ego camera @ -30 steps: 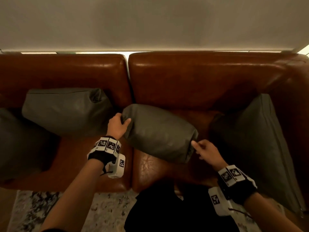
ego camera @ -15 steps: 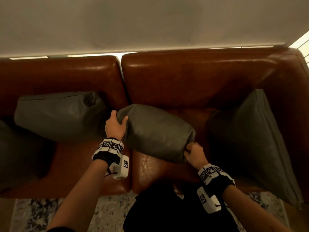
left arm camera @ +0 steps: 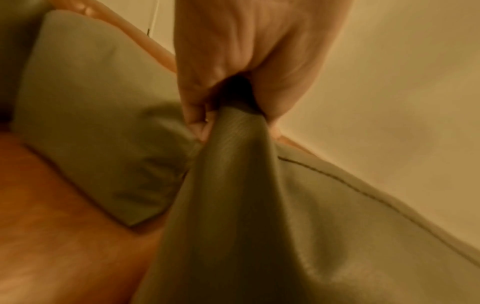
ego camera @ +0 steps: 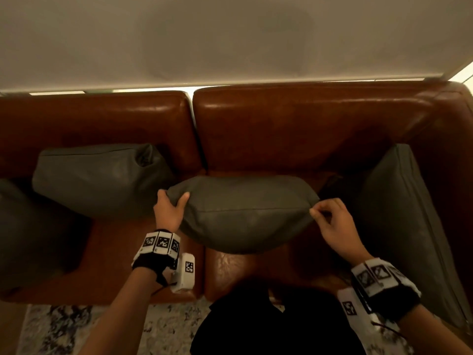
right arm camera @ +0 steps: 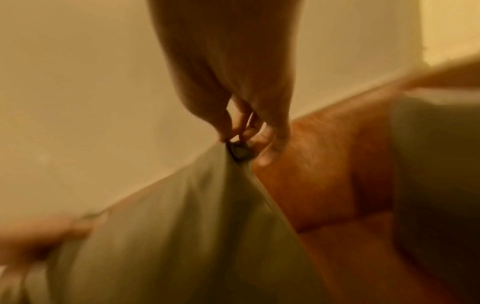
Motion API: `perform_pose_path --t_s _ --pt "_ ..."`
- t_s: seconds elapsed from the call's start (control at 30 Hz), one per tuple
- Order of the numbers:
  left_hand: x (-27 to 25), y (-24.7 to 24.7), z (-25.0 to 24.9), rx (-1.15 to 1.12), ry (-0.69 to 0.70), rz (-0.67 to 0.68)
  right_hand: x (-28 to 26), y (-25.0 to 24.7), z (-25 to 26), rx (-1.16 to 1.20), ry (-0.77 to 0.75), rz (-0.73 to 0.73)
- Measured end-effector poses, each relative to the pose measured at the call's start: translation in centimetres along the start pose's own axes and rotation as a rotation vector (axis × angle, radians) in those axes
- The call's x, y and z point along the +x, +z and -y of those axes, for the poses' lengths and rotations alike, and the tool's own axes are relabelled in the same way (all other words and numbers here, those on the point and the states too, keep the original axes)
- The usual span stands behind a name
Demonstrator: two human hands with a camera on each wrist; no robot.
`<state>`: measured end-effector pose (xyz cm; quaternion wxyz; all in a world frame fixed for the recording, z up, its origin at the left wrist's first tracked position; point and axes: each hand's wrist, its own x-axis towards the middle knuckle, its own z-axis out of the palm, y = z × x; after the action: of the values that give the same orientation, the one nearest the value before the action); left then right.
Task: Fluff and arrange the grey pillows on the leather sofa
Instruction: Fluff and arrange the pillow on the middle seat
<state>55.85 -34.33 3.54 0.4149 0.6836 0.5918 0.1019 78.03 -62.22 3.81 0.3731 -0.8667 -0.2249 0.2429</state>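
Note:
A grey pillow (ego camera: 243, 213) hangs stretched between my hands above the seat of the brown leather sofa (ego camera: 294, 129). My left hand (ego camera: 170, 207) grips its left corner, fingers and thumb curled round the bunched fabric (left arm camera: 233, 131). My right hand (ego camera: 325, 213) pinches the right corner (right arm camera: 237, 152) between thumb and fingertips. A second grey pillow (ego camera: 102, 178) leans against the left backrest. A third, larger grey pillow (ego camera: 409, 221) stands against the right armrest.
Another dark cushion (ego camera: 25, 231) lies at the far left of the sofa. A patterned rug (ego camera: 76, 329) covers the floor in front. A pale wall (ego camera: 230, 34) rises behind the backrest. My dark clothing (ego camera: 268, 324) fills the lower middle.
The pillow has been lifted and pulled out wide and level. My right hand moved right and up, now pinching the corner; my left hand keeps its grip.

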Motion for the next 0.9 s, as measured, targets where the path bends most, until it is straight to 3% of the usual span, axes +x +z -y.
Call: perform_pose_path --t_s 0.1,0.17,0.27,0.4,0.53,0.63,0.77,0.83,0.9 --pt "-1.0 1.1 1.7 0.048 -0.009 0.062 2.5 1.0 -1.8 0.352 0.457 0.012" --pt "-1.3 1.4 2.0 0.017 -0.037 0.031 3.8 2.0 -2.6 0.376 0.613 0.086" --pt "-1.1 0.6 1.9 -0.044 -0.118 -0.02 4.8 2.8 -2.4 0.151 0.485 0.039" --pt "-0.1 -0.8 2.3 0.097 0.021 0.039 4.8 1.9 -2.3 0.066 0.331 -0.067" --pt "0.3 -1.3 2.5 0.096 -0.027 -0.116 4.6 0.3 -1.7 -0.148 0.241 -0.015" --pt "-0.6 1.2 1.0 -0.029 -0.026 -0.192 4.7 1.8 0.4 -0.318 0.136 -0.054" --pt "-1.3 2.4 0.4 0.014 0.155 -0.167 3.5 4.4 2.3 -0.482 -0.146 0.122" --pt "0.2 -0.4 1.7 -0.027 0.132 -0.215 4.1 1.9 0.8 -0.458 -0.069 0.065" --pt "0.6 -2.6 2.5 0.025 0.168 -0.204 4.7 -0.3 -0.6 -0.465 0.163 -0.008"
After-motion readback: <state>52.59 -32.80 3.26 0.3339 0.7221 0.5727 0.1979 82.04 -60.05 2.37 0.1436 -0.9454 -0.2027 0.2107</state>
